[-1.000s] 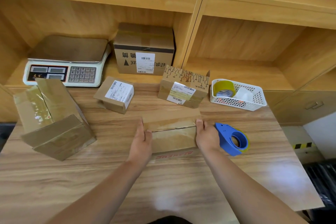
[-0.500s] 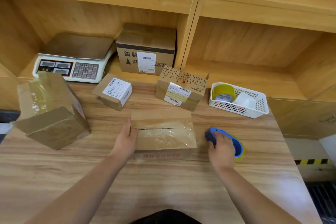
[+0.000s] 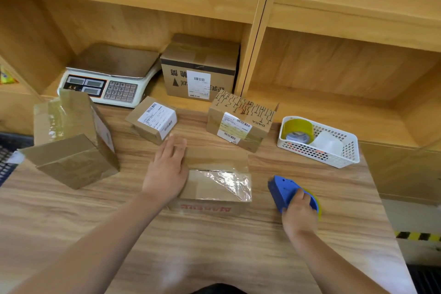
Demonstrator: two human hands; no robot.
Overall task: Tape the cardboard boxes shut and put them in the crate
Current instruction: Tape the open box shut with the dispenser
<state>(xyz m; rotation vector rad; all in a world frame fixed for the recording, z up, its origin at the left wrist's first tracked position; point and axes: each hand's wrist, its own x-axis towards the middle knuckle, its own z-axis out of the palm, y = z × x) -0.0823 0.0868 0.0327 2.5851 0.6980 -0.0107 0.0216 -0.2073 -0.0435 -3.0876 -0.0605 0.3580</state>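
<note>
Cardboard lies under my left hand (image 3: 167,172): the palm rests flat on the left end of the box (image 3: 216,190) in the middle of the table (image 3: 214,253), fingers straight and close together, pointing away from me. Shiny clear tape, a little wrinkled, covers most of the box top, and a dark seam line shows at the tape's far edge. Red print runs along the side facing me, too blurred to read.

My right hand (image 3: 299,212) is to the right of that box, apart from it, with the fingers curled over the blue tape dispenser (image 3: 284,188). A yellowish rim of tape shows at the dispenser's right edge. Whether it sits on the table or hangs just above it, I cannot tell.

Further left stands a large box (image 3: 69,143), tilted, its faces glossy with tape. Just beyond my left fingertips is a small box (image 3: 152,119) with a white label. A patterned box (image 3: 241,122) with a label and a strip of yellowish tape sits behind the middle box, near it but not touching. At the right of the table a white basket (image 3: 317,155) holds a roll of tape (image 3: 297,127), standing on edge, and something white beside it. In the shelf opening behind are a scale (image 3: 107,76) and another labelled box (image 3: 200,64), side by side.
</note>
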